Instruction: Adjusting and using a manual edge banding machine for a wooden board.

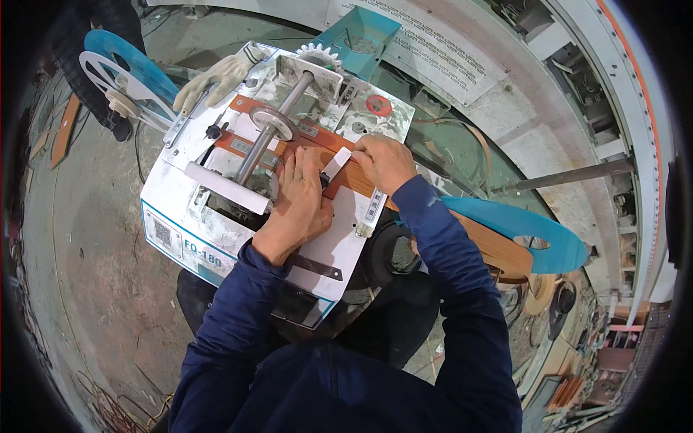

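A white tabletop machine (173,209) with a steel shaft (292,94) and a roller wheel (274,124) stands before me. My left hand (297,206) lies on it with fingers stretched out flat, beside the wheel and over the end of a wood-grain strip (354,182). My right hand (386,162) is closed, its fingertips pinching the upper end of a short, flat white piece (337,166) above the strip. What else its fingers touch is hidden. The strip passes under my right wrist toward a wood-grain roll (491,249) on a blue disc (556,242).
A pale work glove (216,78) rests on the machine's far left corner, near a red button (378,105) on the right. Beyond are a white gear (319,56) and a teal metal tray (359,42). Another person's legs (97,54) stand at far left. Scraps lie lower right.
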A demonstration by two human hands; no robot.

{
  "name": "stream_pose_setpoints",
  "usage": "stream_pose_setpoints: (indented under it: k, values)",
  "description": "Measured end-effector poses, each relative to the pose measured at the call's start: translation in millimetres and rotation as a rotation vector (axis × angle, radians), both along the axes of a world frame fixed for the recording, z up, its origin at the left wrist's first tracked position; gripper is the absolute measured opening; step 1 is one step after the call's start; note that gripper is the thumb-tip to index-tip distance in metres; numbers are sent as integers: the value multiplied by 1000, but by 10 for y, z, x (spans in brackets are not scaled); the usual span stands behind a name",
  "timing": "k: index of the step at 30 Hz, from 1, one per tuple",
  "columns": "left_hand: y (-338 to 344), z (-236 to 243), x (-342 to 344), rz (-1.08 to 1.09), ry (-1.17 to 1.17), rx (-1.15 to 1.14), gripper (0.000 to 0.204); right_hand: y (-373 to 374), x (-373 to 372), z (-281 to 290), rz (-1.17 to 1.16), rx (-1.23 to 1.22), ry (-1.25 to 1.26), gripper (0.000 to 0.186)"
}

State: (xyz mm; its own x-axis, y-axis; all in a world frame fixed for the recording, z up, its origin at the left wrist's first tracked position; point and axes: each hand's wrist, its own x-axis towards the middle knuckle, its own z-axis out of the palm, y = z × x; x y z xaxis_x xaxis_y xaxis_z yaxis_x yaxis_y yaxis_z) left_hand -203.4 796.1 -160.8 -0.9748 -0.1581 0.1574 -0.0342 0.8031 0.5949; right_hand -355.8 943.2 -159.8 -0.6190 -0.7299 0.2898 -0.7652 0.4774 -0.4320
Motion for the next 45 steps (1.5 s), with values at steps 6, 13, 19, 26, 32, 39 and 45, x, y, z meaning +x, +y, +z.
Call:
stream_pose_setpoints:
  k: [6,13,19,26,32,39,45]
  values:
    - [-17,-55,-23,-2,34,-38,71,-87,13,15,-88,-1,-59,20]
    - [6,6,-66,12,103,44,62,-76,205,264,107,-5,-92,20]
    - [-4,9,-58,7,90,90,65,-157,287,164,403,104,76,17]
    - [-6,-66,-34,28,121,10,65,-170,370,113,377,118,96,10]
    - [-23,-178,-54,35,138,-33,67,-206,363,100,387,96,95,11]
    - [-22,-102,-46,18,128,120,74,-232,391,213,325,161,111,16]
    - [-19,-123,-63,-1,88,130,87,-327,364,106,294,266,225,16]
